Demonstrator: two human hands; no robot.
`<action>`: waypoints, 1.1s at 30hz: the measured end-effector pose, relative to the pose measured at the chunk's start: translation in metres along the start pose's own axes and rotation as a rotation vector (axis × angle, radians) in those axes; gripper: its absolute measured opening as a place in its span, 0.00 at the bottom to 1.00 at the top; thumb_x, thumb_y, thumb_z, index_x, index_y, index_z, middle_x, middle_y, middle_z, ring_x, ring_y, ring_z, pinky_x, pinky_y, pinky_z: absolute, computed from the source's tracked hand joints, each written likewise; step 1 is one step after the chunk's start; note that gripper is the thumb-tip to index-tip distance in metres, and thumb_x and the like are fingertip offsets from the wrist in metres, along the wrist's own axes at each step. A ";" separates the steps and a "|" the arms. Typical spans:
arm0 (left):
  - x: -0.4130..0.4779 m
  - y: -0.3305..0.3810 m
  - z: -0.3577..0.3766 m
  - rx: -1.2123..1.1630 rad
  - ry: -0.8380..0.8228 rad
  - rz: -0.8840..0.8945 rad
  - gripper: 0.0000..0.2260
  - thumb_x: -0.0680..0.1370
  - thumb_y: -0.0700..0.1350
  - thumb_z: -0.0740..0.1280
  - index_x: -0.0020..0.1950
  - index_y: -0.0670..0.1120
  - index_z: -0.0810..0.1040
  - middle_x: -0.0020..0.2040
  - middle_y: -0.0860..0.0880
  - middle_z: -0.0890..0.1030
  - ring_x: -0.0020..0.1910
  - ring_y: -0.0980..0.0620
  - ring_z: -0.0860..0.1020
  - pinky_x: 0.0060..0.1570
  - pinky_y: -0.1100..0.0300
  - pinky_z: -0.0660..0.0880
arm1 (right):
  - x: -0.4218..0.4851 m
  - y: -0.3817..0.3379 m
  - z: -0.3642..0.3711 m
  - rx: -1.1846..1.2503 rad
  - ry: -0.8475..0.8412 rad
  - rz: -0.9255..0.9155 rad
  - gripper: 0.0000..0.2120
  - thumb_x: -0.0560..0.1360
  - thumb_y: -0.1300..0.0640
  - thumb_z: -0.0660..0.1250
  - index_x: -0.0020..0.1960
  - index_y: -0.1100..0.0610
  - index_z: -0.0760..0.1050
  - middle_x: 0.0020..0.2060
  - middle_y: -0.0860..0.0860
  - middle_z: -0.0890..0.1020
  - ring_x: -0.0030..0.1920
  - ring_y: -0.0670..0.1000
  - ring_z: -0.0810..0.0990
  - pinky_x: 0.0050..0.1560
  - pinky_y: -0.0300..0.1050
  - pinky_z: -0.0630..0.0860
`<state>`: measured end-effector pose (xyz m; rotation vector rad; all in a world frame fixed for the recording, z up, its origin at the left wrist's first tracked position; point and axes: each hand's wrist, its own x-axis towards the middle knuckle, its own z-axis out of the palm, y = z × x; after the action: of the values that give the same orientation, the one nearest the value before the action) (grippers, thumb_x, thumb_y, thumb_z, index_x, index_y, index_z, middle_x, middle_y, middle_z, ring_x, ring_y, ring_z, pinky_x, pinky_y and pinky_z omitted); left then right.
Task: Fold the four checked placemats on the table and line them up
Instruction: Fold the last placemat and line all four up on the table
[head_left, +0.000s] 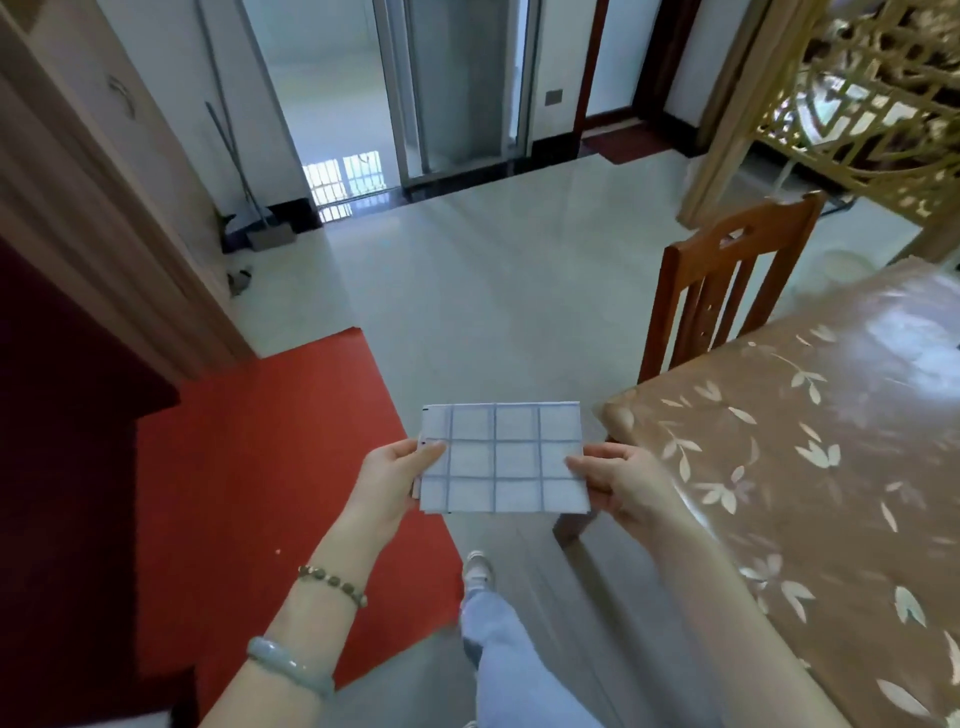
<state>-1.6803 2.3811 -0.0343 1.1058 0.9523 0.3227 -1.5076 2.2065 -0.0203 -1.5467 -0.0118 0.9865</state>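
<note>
Checked placemats (506, 457) held flat, long axis left-right

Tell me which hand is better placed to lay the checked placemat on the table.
The right hand, probably: it pinches the placemat on the side nearest the table; the left hand holds the far side.

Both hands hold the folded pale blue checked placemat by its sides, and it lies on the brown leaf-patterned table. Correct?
No. The folded pale blue checked placemat does not lie on the brown leaf-patterned table; it is held in the air over the pale tiled floor, left of the table. The left hand and right hand do hold its sides (head view).
</note>
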 end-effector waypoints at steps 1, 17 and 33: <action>0.011 0.004 -0.002 0.010 -0.006 -0.007 0.06 0.77 0.37 0.67 0.51 0.37 0.81 0.47 0.38 0.84 0.42 0.45 0.83 0.45 0.50 0.80 | 0.014 -0.006 0.006 0.006 0.002 0.001 0.10 0.70 0.70 0.70 0.52 0.68 0.76 0.44 0.62 0.83 0.42 0.57 0.83 0.46 0.49 0.81; 0.274 0.162 0.071 0.112 -0.092 -0.014 0.08 0.75 0.38 0.70 0.52 0.36 0.82 0.40 0.43 0.85 0.40 0.46 0.84 0.46 0.54 0.80 | 0.239 -0.179 0.019 0.135 0.117 -0.030 0.06 0.70 0.71 0.70 0.46 0.65 0.77 0.34 0.56 0.84 0.32 0.51 0.84 0.32 0.41 0.81; 0.547 0.309 0.206 0.312 -0.449 -0.038 0.05 0.75 0.40 0.69 0.44 0.43 0.85 0.41 0.43 0.84 0.35 0.51 0.77 0.35 0.61 0.68 | 0.433 -0.317 -0.004 0.409 0.480 -0.046 0.05 0.70 0.70 0.70 0.41 0.62 0.78 0.28 0.52 0.83 0.28 0.47 0.82 0.29 0.38 0.78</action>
<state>-1.1328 2.7510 -0.0092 1.3704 0.6314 -0.1112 -1.0682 2.5138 -0.0058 -1.3563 0.4622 0.5192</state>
